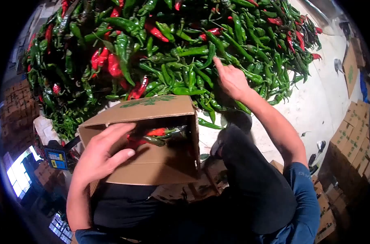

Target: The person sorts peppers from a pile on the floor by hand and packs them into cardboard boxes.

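A large pile of green and red peppers (189,53) spreads across the top of the view. My right hand (232,81) is over its near edge, index finger stretched out toward a dark green pepper (210,55); nothing is visibly gripped. An open cardboard box (152,167) rests on my lap, tilted, its opening facing me. Inside lie a few red and green peppers (156,136). My left hand (105,152) is at the box's left side, thumb apart from the fingers, with the fingertips reaching partly into the opening and near those peppers.
A pale sheet (270,138) lies under the pile. Stacked cardboard boxes (354,136) stand at the right, and more are at the far left. Beside the box on the left is a dark device with a yellow and blue label (56,158).
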A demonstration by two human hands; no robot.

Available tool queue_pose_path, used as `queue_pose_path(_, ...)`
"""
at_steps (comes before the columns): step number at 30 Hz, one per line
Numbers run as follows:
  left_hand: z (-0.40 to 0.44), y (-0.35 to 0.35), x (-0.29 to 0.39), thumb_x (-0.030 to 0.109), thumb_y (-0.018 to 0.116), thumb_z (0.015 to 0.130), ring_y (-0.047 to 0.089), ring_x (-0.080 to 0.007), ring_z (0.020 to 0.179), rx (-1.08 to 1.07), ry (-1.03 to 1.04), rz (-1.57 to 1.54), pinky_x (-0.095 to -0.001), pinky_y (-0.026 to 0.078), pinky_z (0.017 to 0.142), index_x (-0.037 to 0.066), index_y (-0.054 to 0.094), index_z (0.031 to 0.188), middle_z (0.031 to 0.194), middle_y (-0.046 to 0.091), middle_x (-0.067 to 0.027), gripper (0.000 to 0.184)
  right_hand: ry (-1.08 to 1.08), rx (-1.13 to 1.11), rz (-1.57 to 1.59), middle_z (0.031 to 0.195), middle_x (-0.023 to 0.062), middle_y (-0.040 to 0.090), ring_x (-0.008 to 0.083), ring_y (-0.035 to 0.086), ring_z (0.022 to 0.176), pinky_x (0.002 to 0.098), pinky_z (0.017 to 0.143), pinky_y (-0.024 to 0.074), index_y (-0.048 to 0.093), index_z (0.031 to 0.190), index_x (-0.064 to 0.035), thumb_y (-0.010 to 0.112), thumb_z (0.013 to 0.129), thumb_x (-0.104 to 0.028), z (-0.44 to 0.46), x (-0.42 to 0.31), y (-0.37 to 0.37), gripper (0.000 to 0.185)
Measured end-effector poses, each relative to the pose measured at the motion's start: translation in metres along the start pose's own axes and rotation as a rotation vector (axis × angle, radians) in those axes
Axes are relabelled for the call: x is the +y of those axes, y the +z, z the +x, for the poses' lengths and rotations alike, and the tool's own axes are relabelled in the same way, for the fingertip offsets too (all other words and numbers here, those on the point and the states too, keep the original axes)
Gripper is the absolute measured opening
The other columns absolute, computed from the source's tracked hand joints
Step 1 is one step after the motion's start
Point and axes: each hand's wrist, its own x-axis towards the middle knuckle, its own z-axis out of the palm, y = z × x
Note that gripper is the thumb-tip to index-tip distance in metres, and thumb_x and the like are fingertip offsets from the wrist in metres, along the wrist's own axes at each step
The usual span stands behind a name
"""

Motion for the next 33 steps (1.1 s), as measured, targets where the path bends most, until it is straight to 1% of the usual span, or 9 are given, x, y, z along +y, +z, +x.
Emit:
queue_pose_path(4,0.006,0.004,-0.012,0.017,0.072,0.085,0.058,-0.0347,0.121,-0.026,-0.021,-0.011,-0.0386,0.044,0.104,-0.001,0.055,0.133,0.129,0.061,-0.0205,0.054,0.328,0.008,0.312,0.094,0.0207,0.066,0.0416,0.064,0.089,0.0476,0.076,0.0528,0.031,0.147,-0.003,0.07,0.083,-0.015,-0.046,0.021,0.013,0.076)
queue_pose_path(9,0.016,0.007,-0.008,0.016,0.072,0.084,0.058,-0.0355,0.12,-0.088,-0.054,0.005,-0.0388,0.043,0.104,-0.002,0.055,0.132,0.127,0.061,-0.0204,0.053,0.379,0.07,0.517,0.094,0.0232,0.069,0.0419,0.066,0.09,0.0455,0.082,0.0535,0.062,0.115,-0.0004,0.065,0.087,-0.014,-0.071,0.027,0.014,0.031)
queue_pose_path(13,0.016,0.008,-0.007,0.02,0.072,0.082,0.058,-0.0345,0.121,-0.065,-0.083,0.0,-0.039,0.042,0.105,-0.002,0.056,0.132,0.128,0.061,-0.0202,0.056,0.496,0.1,0.673,0.095,0.0213,0.069,0.0409,0.067,0.088,0.0489,0.08,0.0527,0.067,0.102,-0.0026,0.064,0.086,-0.017,-0.075,0.036,0.023,0.022)
queue_pose_path(18,0.013,0.006,0.002,0.019,0.074,0.082,0.057,-0.0345,0.123,-0.04,-0.045,-0.014,-0.0379,0.042,0.105,-0.001,0.057,0.131,0.13,0.061,-0.0196,0.056,0.346,0.257,0.201,0.101,0.0182,0.066,0.0359,0.066,0.092,0.0438,0.077,0.0547,0.06,0.111,-0.002,0.072,0.085,-0.027,-0.056,0.017,0.007,0.038)
queue_pose_path(21,0.011,0.003,0.015,0.02,0.075,0.082,0.057,-0.0356,0.124,-0.039,-0.018,-0.003,-0.0385,0.042,0.105,-0.002,0.057,0.13,0.132,0.06,-0.0205,0.056,0.29,0.131,-0.046,0.097,0.0172,0.061,0.0363,0.066,0.082,0.0492,0.075,0.0541,0.056,0.103,-0.0029,0.068,0.083,-0.017,-0.032,0.003,0.019,0.028)
queue_pose_path(24,0.003,0.002,0.021,0.022,0.075,0.082,0.056,-0.0367,0.124,0.001,0.01,0.004,-0.0396,0.042,0.105,-0.002,0.058,0.13,0.134,0.058,-0.0216,0.056,0.407,0.025,0.08,0.097,0.0194,0.064,0.0371,0.068,0.082,0.0488,0.072,0.0549,0.055,0.104,-0.0013,0.065,0.081,-0.01,-0.032,0.007,0.012,0.026)
queue_pose_path(26,-0.005,-0.002,0.021,0.024,0.074,0.081,0.055,-0.0373,0.126,0.019,0.004,0.02,-0.0413,0.04,0.107,-0.004,0.057,0.13,0.135,0.058,-0.023,0.059,0.403,0.07,0.412,0.092,0.0236,0.069,0.032,0.072,0.083,0.0433,0.068,0.0575,0.058,0.109,0.0056,0.059,0.082,-0.005,-0.043,0.024,0.008,0.029)
queue_pose_path(29,-0.015,-0.008,0.017,0.028,0.073,0.081,0.054,-0.0371,0.129,0.044,-0.025,0.042,-0.0421,0.038,0.109,-0.006,0.056,0.131,0.136,0.057,-0.0243,0.062,0.613,-0.266,1.559,0.093,0.0088,0.068,0.0168,0.069,0.081,0.0318,0.068,0.0592,0.06,0.107,0.0028,0.053,0.088,0.003,-0.065,0.038,-0.02,0.02)
queue_pose_path(33,-0.019,-0.008,0.012,0.033,0.071,0.084,0.052,-0.0359,0.13,0.081,-0.058,0.032,-0.0418,0.037,0.11,-0.006,0.055,0.133,0.138,0.056,-0.0232,0.064,0.456,-0.241,1.955,0.099,0.0147,0.069,0.0237,0.071,0.083,0.0333,0.073,0.0611,0.057,0.109,0.0051,0.056,0.087,0.002,-0.088,0.037,-0.033,0.023)
